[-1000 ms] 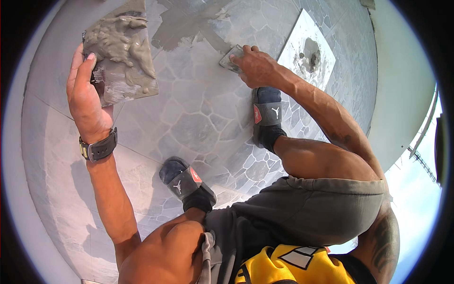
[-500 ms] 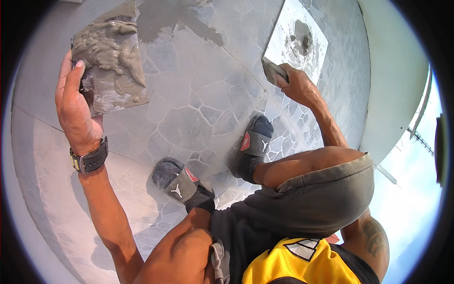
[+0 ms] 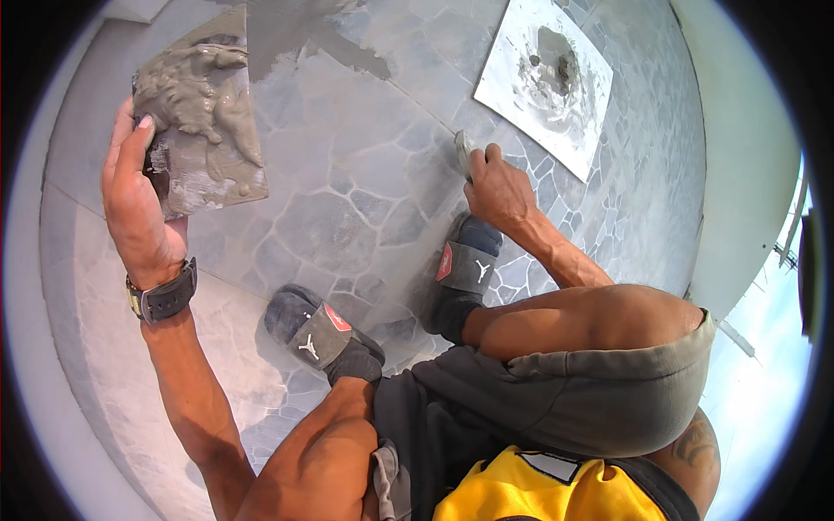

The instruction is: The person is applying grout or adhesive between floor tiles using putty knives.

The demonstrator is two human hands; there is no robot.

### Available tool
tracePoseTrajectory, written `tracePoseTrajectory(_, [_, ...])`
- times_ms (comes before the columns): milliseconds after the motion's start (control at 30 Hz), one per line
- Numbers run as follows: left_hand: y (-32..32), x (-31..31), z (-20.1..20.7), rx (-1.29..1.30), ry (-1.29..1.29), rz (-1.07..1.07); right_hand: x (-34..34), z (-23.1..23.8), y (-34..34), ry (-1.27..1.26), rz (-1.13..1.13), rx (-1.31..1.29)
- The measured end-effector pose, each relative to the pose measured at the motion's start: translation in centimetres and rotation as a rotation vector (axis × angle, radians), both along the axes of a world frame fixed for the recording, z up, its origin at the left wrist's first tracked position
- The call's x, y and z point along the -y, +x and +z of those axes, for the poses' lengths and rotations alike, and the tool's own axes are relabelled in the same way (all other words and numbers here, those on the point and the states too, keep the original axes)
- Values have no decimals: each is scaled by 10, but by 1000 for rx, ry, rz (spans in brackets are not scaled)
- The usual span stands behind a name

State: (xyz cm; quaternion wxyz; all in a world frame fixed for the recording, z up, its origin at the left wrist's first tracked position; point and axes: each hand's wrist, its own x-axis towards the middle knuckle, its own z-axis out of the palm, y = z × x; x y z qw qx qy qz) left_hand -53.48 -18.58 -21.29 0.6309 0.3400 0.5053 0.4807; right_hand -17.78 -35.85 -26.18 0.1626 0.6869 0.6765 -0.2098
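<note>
My left hand (image 3: 143,195) is closed on the edge of a mortar board (image 3: 213,184), its thumb on the face. Thick wet grey mortar (image 3: 195,87) is heaped over much of this board. Closer to the middle, my right hand (image 3: 502,187) grips a small flat grey spreading tool (image 3: 463,152). Most of that tool is hidden behind the fingers, so its exact kind does not show. It is held low over the floor, just left of a white square tile (image 3: 569,130) smeared with mortar. A darker wet grey patch (image 3: 317,39) covers the floor at the far side.
The grey floor (image 3: 334,230) has a pale stone-like pattern and a straight joint running across it. My feet in dark slide sandals (image 3: 323,337) are planted between my hands. A pale curved wall (image 3: 738,130) rises on the right.
My right hand has moved left and nearer with the spreading tool, away from the edge of the white tile. The left hand keeps the mortar board in nearly the same place.
</note>
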Motion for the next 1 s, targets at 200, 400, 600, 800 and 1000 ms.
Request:
tracePoseTrajectory(200, [47,28,39,6,-24,-40,17,29,13,6,78,59])
tracePoseTrajectory(400, [61,40,60,-6,1,-93,-13,21,7,102,218,40])
tracePoseTrajectory(600, [36,29,57,35,9,-148,-66,147,-19,124,-50,-392])
tracePoseTrajectory(800, [32,9,41,1,-51,-250,-99,177,-47,594,488,-373])
tracePoseTrajectory(1000, [56,1,37,11,-35,-281,-104,166,-57,550,659,-292])
